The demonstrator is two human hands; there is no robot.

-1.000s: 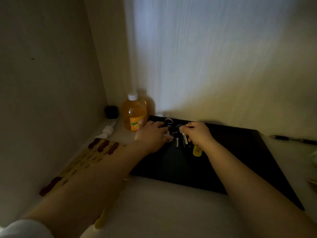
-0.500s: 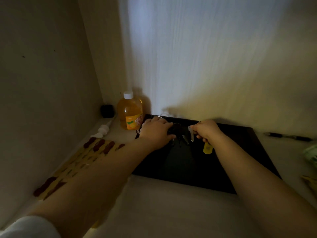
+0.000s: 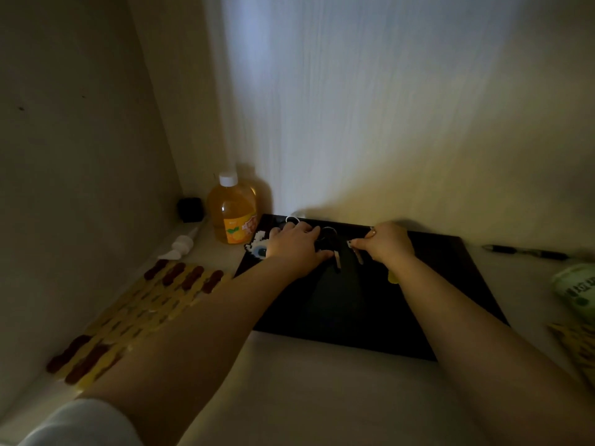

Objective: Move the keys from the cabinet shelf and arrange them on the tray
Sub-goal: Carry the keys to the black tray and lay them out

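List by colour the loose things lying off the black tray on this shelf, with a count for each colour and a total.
Orange: 1, the juice bottle
White: 1, the pump nozzle
Black: 2, the small cube and the pen
Yellow and brown: 1, the patterned mat
Green: 1, the packet
Total: 6

Orange-liquid plastic bottle with white cap: orange label carries printed orange-fruit picture and reddish characters, too blurred to read. Pale green packet at right edge: dark lettering on white patch, illegible. No other text, number or sign legible.
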